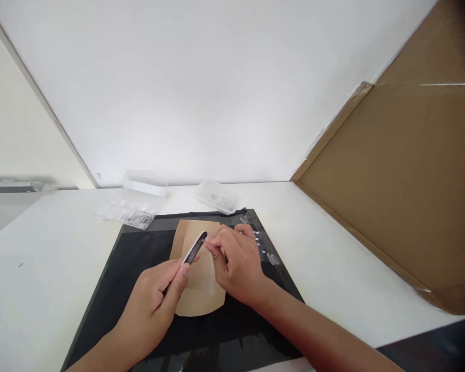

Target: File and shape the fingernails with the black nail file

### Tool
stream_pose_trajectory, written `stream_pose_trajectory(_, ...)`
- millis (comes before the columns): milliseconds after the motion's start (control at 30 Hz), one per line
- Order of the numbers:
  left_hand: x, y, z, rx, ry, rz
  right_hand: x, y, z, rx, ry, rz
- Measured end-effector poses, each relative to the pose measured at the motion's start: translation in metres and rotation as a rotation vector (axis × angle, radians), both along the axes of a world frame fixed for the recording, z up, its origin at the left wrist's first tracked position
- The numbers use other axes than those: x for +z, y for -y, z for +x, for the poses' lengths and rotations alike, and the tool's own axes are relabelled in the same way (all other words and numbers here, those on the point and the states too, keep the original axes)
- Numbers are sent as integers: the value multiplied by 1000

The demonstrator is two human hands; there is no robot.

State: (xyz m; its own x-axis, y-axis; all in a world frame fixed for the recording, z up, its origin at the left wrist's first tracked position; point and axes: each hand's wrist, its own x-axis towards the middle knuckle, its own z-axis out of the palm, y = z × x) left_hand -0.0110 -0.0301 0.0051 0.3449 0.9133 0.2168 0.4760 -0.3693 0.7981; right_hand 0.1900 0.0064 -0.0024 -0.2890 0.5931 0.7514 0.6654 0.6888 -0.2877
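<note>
Head view: the left hand (pixel 151 299) grips a slim black-and-white nail file (pixel 195 249), thumb against it, far end pointing toward the right hand (pixel 238 261). The right hand's thumb and forefinger are drawn together beside that end; whether they pinch anything cannot be told. The file is held above a brown paper tray (pixel 197 307), which rests on a black sheet (pixel 116 279).

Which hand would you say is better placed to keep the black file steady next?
Probably the left hand: it grips the black file, while the right hand has its fingers bent near the tip.
</note>
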Motion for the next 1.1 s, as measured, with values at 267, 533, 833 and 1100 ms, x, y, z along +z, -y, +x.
stream_pose_trajectory(267,-3,-1,-3,12,-21,13,-1,0,-2,-26,37,-2)
stream_pose_trajectory(533,-6,-1,-5,-6,-28,33,1,-1,0,-35,19,24)
stream_pose_trajectory(833,-8,-3,-4,6,-30,68,-1,-9,8,106,-27,-72)
stream_pose_trajectory(1100,-10,-6,-7,50,-58,116,-1,-20,27,-20,-222,-193)
